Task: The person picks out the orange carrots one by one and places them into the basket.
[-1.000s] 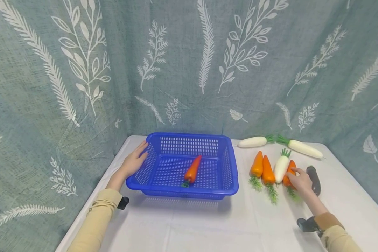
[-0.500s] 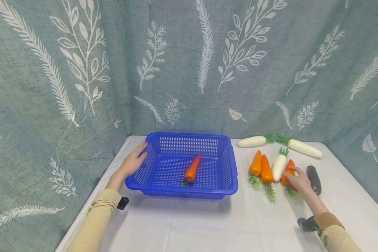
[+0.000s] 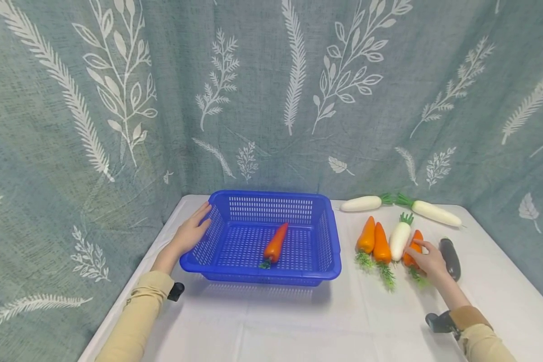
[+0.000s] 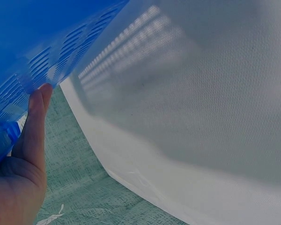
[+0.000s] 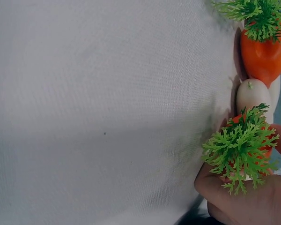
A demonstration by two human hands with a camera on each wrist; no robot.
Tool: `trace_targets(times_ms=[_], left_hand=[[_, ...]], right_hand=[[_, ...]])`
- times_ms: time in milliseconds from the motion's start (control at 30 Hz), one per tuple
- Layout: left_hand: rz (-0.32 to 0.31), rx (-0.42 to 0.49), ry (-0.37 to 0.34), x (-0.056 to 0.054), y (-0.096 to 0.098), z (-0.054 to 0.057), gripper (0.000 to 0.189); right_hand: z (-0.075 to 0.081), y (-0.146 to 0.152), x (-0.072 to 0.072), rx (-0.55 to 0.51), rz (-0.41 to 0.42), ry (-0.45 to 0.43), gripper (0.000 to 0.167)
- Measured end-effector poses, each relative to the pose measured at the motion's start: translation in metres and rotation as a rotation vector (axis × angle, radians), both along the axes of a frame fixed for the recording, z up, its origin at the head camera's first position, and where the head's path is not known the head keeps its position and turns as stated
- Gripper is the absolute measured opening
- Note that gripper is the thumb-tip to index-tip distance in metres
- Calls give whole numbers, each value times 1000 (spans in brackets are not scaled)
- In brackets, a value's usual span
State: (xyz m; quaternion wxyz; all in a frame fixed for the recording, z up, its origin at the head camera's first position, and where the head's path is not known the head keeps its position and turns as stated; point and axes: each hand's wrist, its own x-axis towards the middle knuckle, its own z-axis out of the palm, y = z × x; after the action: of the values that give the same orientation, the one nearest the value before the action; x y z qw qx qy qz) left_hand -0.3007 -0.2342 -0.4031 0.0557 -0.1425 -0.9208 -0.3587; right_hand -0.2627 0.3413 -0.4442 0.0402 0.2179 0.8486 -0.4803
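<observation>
A blue plastic basket (image 3: 262, 274) stands on the left of the table with an orange carrot (image 3: 276, 245) lying inside. My left hand (image 3: 191, 234) rests against the basket's left side; in the left wrist view its straight fingers (image 4: 36, 112) touch the slotted wall. At the right, my right hand (image 3: 431, 260) holds a carrot (image 3: 417, 241) between thumb and fingers. That carrot's leafy green top (image 5: 241, 150) hangs over the hand in the right wrist view. Close left of it lie a short white radish (image 3: 400, 241) and two carrots (image 3: 381, 244).
Two longer white radishes (image 3: 362, 203) lie along the back edge, leaves towards each other. A dark eggplant (image 3: 450, 259) lies just right of my right hand. Behind the white-covered table (image 3: 271, 322) hangs a green curtain (image 3: 262, 90) with white leaf prints.
The right hand's carrot and the short white radish beside it have shifted slightly left since a second ago. The left hand and the basket look the same.
</observation>
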Motion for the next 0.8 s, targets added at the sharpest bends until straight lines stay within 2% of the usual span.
trace_targets(times_ms=[467,800], left_hand=[[1,0,6,-1,0,0,49],[-2,-3,17,2,1,1,49]], right_hand=[[-2,2,-4,9,-39,-17,70],[-2,0,-3,-8,-42,-8,71]])
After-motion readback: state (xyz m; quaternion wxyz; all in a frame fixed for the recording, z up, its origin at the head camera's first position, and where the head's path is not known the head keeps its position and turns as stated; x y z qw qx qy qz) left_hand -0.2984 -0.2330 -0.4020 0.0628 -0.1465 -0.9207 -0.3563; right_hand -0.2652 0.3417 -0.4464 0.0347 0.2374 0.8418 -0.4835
